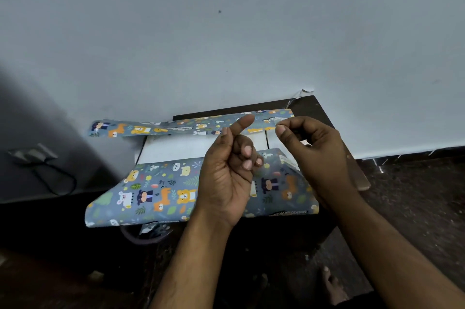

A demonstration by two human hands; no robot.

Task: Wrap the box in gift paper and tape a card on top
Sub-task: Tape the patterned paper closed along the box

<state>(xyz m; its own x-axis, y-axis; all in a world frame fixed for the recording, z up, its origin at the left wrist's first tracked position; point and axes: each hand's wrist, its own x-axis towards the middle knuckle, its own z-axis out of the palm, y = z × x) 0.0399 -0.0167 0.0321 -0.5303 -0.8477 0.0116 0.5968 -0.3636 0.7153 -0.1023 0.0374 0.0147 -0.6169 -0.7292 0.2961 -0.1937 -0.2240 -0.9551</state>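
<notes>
Blue animal-print gift paper [161, 190] lies half-folded over the white box [176, 147] on the dark surface [314, 105]. Above the box, left hand [226, 173] fingers curl loosely, holding nothing visible; right hand [312, 147] fingers pinch together, contents unclear.

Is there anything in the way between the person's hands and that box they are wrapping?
Nothing visible does. Both the left hand and right hand hover right above the box, whose white top shows bare between the near and far flaps of gift paper. Only air lies between.
</notes>
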